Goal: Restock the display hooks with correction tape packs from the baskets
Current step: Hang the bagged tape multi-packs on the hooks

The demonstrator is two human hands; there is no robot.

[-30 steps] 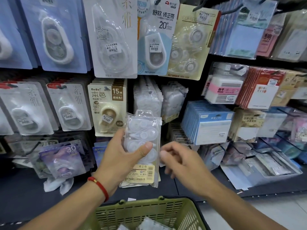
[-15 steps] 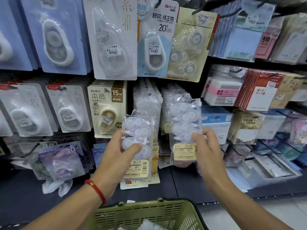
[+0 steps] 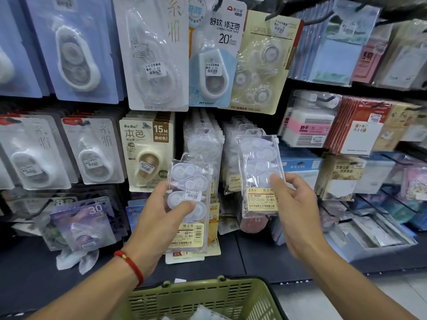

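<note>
My left hand [image 3: 159,218] grips a small stack of clear correction tape packs [image 3: 191,181] in front of the middle row of the display, thumb across the front. My right hand [image 3: 298,206] pinches one more clear pack [image 3: 258,162] by its lower right side and holds it upright against the hanging packs [image 3: 231,144] on the hook right of centre. A second hook of the same clear packs [image 3: 201,139] hangs just behind my left hand's stack. The green basket [image 3: 208,296] sits below, with a pack partly visible inside.
Carded correction tapes fill the hooks above and to the left, such as the beige 15M pack [image 3: 147,148] and the blue 20 m pack [image 3: 217,61]. Sticky notes and pads [image 3: 307,128] hang at the right. A dark shelf ledge [image 3: 265,255] runs below the hooks.
My right hand took one pack from the stack in my left hand and carried it up and right to the hook right of centre. The left hand stayed about where it was.
</note>
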